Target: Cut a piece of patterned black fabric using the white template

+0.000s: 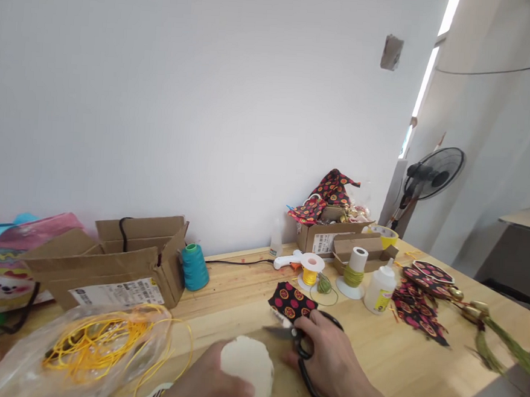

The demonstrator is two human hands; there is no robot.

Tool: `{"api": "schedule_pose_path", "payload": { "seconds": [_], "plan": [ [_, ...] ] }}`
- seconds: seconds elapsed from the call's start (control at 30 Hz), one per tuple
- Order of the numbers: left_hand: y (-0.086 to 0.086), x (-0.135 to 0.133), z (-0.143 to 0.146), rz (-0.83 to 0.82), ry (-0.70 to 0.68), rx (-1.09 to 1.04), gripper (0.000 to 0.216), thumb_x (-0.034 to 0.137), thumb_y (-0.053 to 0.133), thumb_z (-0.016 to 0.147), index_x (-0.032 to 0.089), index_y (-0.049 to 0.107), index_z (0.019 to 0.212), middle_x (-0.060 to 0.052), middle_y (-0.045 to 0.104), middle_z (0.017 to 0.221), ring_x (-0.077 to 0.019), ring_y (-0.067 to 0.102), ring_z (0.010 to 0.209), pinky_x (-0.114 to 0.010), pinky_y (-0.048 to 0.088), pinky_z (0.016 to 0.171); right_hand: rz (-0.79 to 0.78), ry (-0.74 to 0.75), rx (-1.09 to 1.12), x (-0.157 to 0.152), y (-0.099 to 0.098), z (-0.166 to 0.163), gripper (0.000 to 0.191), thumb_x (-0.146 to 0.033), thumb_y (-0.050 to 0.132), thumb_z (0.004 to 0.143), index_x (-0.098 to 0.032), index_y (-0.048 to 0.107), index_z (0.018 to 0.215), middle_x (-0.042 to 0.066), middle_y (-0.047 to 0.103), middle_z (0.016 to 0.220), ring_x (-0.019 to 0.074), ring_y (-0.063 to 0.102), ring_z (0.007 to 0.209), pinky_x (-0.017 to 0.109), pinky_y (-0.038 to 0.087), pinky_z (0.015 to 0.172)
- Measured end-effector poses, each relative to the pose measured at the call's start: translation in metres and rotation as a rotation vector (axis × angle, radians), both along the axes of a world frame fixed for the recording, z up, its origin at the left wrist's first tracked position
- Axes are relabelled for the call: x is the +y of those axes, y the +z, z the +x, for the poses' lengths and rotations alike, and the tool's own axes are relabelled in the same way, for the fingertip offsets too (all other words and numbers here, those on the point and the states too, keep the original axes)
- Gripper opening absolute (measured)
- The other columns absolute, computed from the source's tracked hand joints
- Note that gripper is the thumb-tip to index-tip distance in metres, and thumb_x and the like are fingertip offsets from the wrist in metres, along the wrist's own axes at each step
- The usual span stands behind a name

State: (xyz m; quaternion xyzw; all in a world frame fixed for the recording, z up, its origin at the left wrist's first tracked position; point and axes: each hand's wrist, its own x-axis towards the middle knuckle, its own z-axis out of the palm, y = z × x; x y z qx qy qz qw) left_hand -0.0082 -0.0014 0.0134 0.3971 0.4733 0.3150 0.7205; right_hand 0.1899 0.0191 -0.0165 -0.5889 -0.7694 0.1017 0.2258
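My left hand (209,381) grips a pale, thick foam-like piece (248,366) low in the middle of the view, fingers wrapped under it. My right hand (326,360) is closed through the handles of black scissors (298,340), whose blades point left toward the pale piece. Just beyond the blades a patch of black fabric with red and orange circles (292,300) lies on the wooden table (240,299).
A clear bag of yellow cord (96,341) and an open cardboard box (119,261) sit at left, next to a teal thread cone (194,267). Thread spools (311,269), a glue bottle (380,288), a white glue gun (288,259), patterned fabric ornaments (421,297) and a fan (432,174) are to the right.
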Motion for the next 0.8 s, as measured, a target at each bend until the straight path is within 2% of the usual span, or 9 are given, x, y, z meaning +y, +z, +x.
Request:
{"api": "schedule_pose_path", "payload": {
  "seconds": [0.1,0.27,0.43,0.63,0.8],
  "plan": [
    [0.002,-0.002,0.001,-0.008,-0.013,-0.02,0.037,0.007,0.069,0.039,0.012,0.062,0.075,-0.003,0.066,0.063,-0.0195,0.058,0.063,-0.028,0.045,0.054,-0.004,-0.043,0.001,0.001,0.002,0.001,0.03,-0.039,0.068,0.058,-0.025,0.057,0.082,0.001,0.053,0.08,0.0182,0.052,0.072,0.026,0.036,0.059],
    [-0.001,-0.001,0.001,-0.013,0.09,-0.049,0.043,0.015,0.073,0.042,0.013,0.057,0.081,-0.001,0.064,0.06,-0.0186,0.058,0.053,-0.028,0.044,0.046,0.017,0.101,0.048,-0.003,0.004,0.002,0.029,-0.036,0.069,0.057,-0.026,0.057,0.081,0.0,0.053,0.081,0.017,0.05,0.073,0.025,0.036,0.058],
    [-0.01,0.003,-0.003,0.016,0.084,-0.064,0.043,0.014,0.072,0.043,0.011,0.056,0.082,-0.005,0.066,0.063,-0.019,0.058,0.056,-0.03,0.046,0.05,0.002,0.134,0.031,-0.005,0.004,-0.001,0.028,-0.037,0.069,0.058,-0.025,0.058,0.081,0.001,0.053,0.08,0.0174,0.049,0.072,0.025,0.036,0.059],
    [-0.009,0.002,-0.002,0.038,0.051,-0.082,0.04,0.018,0.073,0.044,0.012,0.058,0.081,-0.003,0.063,0.062,-0.018,0.056,0.056,-0.03,0.046,0.049,-0.023,0.109,0.056,-0.004,0.006,-0.001,0.024,-0.03,0.068,0.058,-0.024,0.059,0.079,0.001,0.053,0.08,0.0172,0.05,0.071,0.026,0.037,0.058],
    [-0.015,0.002,0.0,0.056,0.076,-0.01,0.044,0.019,0.075,0.042,0.013,0.059,0.082,-0.003,0.063,0.064,-0.0217,0.057,0.061,-0.034,0.047,0.053,0.059,0.146,0.284,-0.007,0.007,0.005,0.02,-0.024,0.057,0.068,-0.022,0.057,0.088,0.002,0.056,0.078,0.016,0.051,0.07,0.026,0.039,0.062]
  ]
}}
